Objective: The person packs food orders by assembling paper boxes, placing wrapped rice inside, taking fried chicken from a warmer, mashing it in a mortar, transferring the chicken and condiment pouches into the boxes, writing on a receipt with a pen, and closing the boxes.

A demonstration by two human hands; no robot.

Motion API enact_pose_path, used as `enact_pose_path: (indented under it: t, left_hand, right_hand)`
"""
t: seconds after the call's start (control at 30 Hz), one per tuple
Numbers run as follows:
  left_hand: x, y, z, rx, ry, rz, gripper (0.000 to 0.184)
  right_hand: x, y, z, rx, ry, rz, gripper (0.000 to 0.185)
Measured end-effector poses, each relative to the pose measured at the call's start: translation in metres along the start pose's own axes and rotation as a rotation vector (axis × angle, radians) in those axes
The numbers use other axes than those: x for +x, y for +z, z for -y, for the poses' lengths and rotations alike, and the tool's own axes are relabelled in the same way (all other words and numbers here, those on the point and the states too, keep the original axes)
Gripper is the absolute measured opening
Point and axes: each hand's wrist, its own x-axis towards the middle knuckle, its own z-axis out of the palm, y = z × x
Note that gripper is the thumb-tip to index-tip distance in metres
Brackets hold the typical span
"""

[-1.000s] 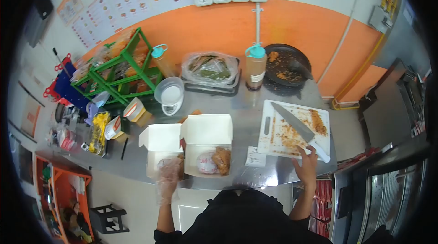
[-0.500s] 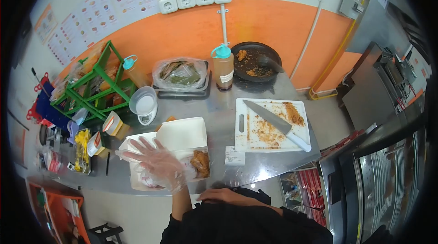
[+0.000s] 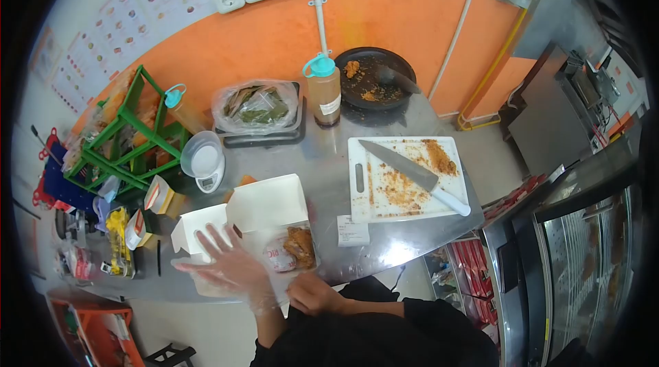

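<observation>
My left hand [image 3: 230, 264] wears a clear plastic glove, its fingers spread over the open white takeaway box [image 3: 271, 206]. Inside the box, a piece of fried chicken [image 3: 300, 247] lies beside a paper-wrapped bundle [image 3: 279, 256] with red print; the gloved hand hides the box's left part. Beside my left wrist, my bare right hand [image 3: 314, 294] is closed, fingers curled at the loose cuff of the glove. On the right, a large knife [image 3: 405, 169] with a white handle rests on the crumb-covered white cutting board [image 3: 364, 209].
A receipt [image 3: 352, 231] lies between box and board. Behind are a sauce bottle [image 3: 322, 96], a black pan [image 3: 374, 96] with crumbs, a bagged bundle of leaves [image 3: 255, 108] on a tray and a kitchen scale [image 3: 209, 180]. A green rack [image 3: 130, 151] stands left.
My right hand has moved left from my body to my left wrist and closed. My left hand has shifted slightly left and down, uncovering more of the wrapped bundle. The view has tilted slightly.
</observation>
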Motion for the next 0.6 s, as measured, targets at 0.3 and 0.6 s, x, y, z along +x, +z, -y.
enact_pose_path:
  t: [0.3, 0.6]
  left_hand:
    - [0.133, -0.069, -0.076, -0.190, -0.084, -0.117, 0.047]
    - [0.265, -0.211, -0.124, -0.200, -0.198, -0.124, 0.045]
  right_hand:
    - [0.049, 0.096, 0.014, 0.108, -0.056, 0.186, 0.016]
    - [0.100, 0.152, 0.014, -0.134, 0.061, 0.115, 0.026]
